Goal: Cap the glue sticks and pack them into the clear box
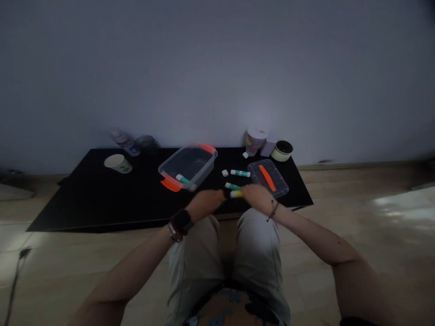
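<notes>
Person seated at a black counter [78, 199], both hands meeting low over its near edge. Right hand [256, 197] is holding a yellow-and-white stick [235, 194], its fingers pinching the yellow end and the white end facing left. Left hand [206, 202] is reaching in from the other side, fingertips curling close to a small dark piece at the stick's white end; blur is hiding whether they are gripping it, so cannot tell. The stick is being held level between the hands, likely so that both ends stay within reach.

Clear box [205, 174] is standing open left of the hands, its clear lid [280, 183] lying flat at the right; probably parted to leave the inside accessible. Loose pieces are lying between box and lid, seemingly for easy reach. Taller items are standing along the wall side, perhaps to leave the front free.

Count: one stick in hand; two green-and-white tubes [240, 173] lying on the counter, one more showing inside the box; two white caps [224, 173]. One paper cup [118, 164] is tipping over at left. At the back: one bottle [125, 143], one dark jar [147, 145], one patterned cup [254, 142], one lilac box [268, 147], one cream tin [281, 154].
</notes>
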### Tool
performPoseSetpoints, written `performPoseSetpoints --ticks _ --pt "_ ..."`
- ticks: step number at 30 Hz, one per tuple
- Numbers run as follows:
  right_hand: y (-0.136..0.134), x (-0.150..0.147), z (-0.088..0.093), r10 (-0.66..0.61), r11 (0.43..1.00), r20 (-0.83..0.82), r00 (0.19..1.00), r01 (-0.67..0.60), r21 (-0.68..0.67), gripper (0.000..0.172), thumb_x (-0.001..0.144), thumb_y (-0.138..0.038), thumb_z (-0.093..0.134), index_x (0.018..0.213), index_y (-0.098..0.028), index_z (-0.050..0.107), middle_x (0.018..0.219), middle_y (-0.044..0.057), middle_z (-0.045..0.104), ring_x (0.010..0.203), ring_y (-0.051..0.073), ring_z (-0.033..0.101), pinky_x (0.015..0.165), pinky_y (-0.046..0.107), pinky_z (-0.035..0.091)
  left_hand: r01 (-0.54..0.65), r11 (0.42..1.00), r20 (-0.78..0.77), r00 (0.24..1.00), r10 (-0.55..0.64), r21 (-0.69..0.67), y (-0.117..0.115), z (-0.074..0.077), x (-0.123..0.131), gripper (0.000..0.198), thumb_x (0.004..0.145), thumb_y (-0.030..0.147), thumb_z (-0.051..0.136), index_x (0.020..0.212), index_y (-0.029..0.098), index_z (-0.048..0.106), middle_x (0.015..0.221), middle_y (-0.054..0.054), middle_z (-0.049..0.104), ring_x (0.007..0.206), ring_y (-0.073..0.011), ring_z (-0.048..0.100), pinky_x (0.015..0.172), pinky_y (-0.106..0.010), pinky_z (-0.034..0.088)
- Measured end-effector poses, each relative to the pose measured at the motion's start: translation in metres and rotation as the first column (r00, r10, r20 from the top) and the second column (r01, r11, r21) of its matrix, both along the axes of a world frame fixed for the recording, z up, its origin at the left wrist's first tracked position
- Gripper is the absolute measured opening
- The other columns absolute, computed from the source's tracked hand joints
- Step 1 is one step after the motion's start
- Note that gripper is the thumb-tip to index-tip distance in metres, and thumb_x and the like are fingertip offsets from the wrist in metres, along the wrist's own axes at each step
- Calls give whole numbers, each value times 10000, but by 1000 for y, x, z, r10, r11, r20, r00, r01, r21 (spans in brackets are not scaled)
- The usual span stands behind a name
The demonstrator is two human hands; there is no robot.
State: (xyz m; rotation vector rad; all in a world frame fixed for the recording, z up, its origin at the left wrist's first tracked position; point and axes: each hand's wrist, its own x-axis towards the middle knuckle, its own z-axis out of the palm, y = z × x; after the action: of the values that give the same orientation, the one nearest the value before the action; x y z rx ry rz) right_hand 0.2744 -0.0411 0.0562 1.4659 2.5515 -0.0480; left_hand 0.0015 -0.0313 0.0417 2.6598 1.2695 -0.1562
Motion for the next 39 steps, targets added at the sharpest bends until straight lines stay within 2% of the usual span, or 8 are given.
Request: performPoseSetpoints --ticks 2,5,13,16,22,28,33,39 --pt "11 29 -1 -175 982 52 983 171 78 319 1048 -285 372 1196 -110 595 1107 198 684 1037 271 646 838 330 465 -135 986 26 990 138 -100 6 -4 -23 227 1031 272 386 1002 146 572 945 -122 710 848 -222 699 695 -297 473" --pt "28 45 -17 -244 966 38 969 240 95 378 1039 -363 413 1284 -114 555 1210 200 653 1127 290 607 876 354 462 -146 978 129 978 166 -151 14 -15 -33 208 1022 278 385 1070 167 555 1036 -103 713 931 -215 694 775 -310 487" --pt "68 -30 -79 -428 891 33 903 428 -149 485 1034 -508 378 1324 -154 539 1301 177 627 1101 283 654 862 369 493 -207 966 -68 978 199 -152 46 -53 34 358 1027 319 365 1335 185 489 1279 -138 622 1147 -261 642 869 -347 506" --pt "72 -34 -80 -423 902 3 906 421 -89 543 1028 -551 354 1343 -138 515 1309 197 614 1146 295 629 865 369 496 -233 963 -89 971 223 -138 59 -64 36 381 1008 260 377 1363 170 482 1257 -167 613 1124 -282 651 858 -379 518" --pt "63 -33 -80 -161 984 9 987 161 -77 572 975 -583 481 1355 -156 513 1328 184 605 1160 282 606 883 363 500 -304 949 -72 951 299 -78 77 -77 36 362 971 168 376 1298 117 521 1214 -206 592 1093 -285 646 853 -406 523" --pt "82 -39 -84 -265 961 25 964 266 -80 425 1044 -420 377 1287 -132 574 1293 195 629 1160 253 623 866 333 500 -363 930 -34 932 362 -53 83 -84 40 334 979 161 374 1270 106 529 1203 -195 575 1062 -261 654 835 -377 528" --pt "95 -40 -71 -290 955 36 956 292 -59 427 1053 -381 338 1224 -100 611 1234 213 655 1142 272 632 858 330 491 -408 912 -6 913 409 -38 82 -79 36 465 971 114 378 1435 128 408 1314 -212 523 1074 -252 660 818 -341 537" --pt "114 -93 -6 -213 958 -289 933 257 127 447 1079 -406 233 1170 -174 604 1155 117 696 1060 191 652 842 253 470 -407 913 92 909 406 -3 69 -64 46 369 1001 236 462 1352 128 499 1319 -207 541 1089 -257 653 830 -354 555"
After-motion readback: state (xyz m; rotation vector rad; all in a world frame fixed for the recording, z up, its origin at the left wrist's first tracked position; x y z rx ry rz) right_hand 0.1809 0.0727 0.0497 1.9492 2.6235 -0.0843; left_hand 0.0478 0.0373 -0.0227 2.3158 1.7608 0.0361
